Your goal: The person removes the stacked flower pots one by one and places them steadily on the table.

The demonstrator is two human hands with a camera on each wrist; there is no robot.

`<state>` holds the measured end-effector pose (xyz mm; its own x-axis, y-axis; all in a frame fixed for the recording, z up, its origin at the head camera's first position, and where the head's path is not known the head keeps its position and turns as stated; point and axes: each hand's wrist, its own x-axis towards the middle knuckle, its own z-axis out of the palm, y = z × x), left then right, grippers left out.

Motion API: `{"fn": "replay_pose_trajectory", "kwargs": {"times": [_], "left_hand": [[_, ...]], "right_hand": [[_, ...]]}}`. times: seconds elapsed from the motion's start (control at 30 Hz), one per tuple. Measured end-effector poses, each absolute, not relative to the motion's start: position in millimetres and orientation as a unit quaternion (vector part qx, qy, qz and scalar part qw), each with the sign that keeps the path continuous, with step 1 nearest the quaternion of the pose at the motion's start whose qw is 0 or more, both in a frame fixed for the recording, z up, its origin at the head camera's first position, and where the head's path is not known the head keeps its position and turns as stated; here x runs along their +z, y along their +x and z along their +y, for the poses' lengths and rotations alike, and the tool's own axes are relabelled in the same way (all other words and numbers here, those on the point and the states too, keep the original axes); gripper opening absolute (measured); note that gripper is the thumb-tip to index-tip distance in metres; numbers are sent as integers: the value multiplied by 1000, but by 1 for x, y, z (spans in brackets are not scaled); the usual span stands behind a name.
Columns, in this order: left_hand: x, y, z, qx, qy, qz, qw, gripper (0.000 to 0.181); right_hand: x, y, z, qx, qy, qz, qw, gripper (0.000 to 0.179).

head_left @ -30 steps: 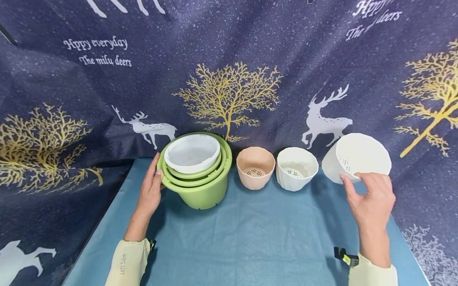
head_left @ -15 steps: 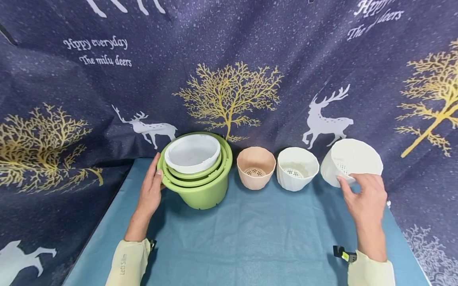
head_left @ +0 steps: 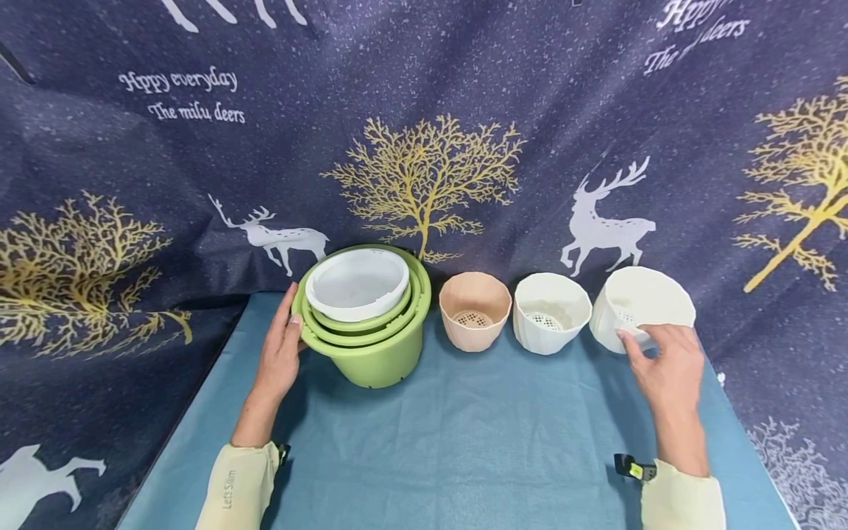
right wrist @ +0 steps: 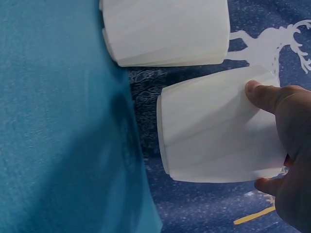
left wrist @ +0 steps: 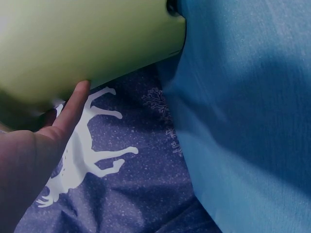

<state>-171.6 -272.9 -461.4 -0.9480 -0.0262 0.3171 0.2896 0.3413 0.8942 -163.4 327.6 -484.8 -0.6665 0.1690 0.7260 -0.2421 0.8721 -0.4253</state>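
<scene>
At the right of the row, my right hand [head_left: 669, 368] pinches the near rim of a white flower pot [head_left: 612, 316], thumb outside. The right wrist view shows the thumb against the wall of that white pot [right wrist: 214, 131], which tilts slightly. My left hand [head_left: 280, 350] rests against the left side of a large green flower pot [head_left: 377, 361], its thumb at the rim. Nested inside are smaller green pots, with a white oval-looking pot [head_left: 358, 283] on top. One straight finger [left wrist: 73, 107] touches the green wall in the left wrist view.
A pinkish-beige pot [head_left: 474, 313] and another white pot [head_left: 551, 313] stand upright between the hands, both with perforated bottoms. They are on a blue cloth-covered table [head_left: 464, 442]. Behind hangs a dark blue curtain [head_left: 424, 73] printed with deer and trees.
My right hand has moved the white pot down and left, nearer to the other white pot, and it tilts less. My left hand and the green pots have not visibly moved.
</scene>
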Motion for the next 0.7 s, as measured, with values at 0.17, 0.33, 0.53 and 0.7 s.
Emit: {"fn": "replay_pose_trajectory", "kwargs": {"times": [0.17,0.33,0.53,0.7], "left_hand": [[-460,-171,-272,-565,-73,-811,135,54],[-459,-170,-273,-560,-66,-815,134,54],[-460,-170,-273,-565,-73,-811,133,55],[-460,-170,-272,-566,-76,-810,133,54]], "right_hand": [[-491,-167,329,253,23,-881,398,27],[-496,-170,329,251,25,-884,392,27],[-503,-171,331,247,21,-891,381,28],[-507,-173,333,240,24,-894,379,29]]}}
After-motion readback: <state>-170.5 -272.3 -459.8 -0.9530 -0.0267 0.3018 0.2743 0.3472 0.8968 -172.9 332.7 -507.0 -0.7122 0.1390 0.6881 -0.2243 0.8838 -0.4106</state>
